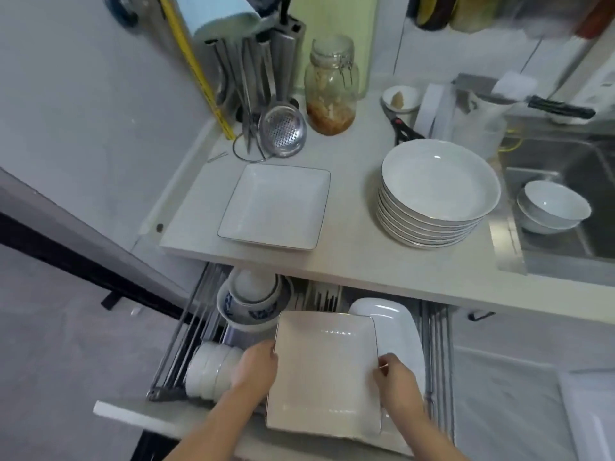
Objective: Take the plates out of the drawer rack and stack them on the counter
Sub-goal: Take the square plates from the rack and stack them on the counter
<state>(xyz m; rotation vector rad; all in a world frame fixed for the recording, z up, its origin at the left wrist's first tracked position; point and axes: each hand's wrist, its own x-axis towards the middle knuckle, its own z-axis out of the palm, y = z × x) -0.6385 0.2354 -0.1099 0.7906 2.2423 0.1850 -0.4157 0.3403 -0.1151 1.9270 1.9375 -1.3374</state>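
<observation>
Both hands hold one square plate [324, 374] over the open drawer rack [436, 367] — the left hand [254, 369] closed on its left edge, the right hand [394, 377] on its right edge.

Risks, as judged: the grip is at the rims only, so the glazed plate may slip. Raised carelessly, its far edge may strike the desk [349, 257] overhang directly above.

Count: one square plate held; one square plate on the desk [274, 206]; one round stack [436, 194] of about eight plates, edges partly merged; one white dish [396, 327] remaining in the rack — others may be hidden beneath.
</observation>
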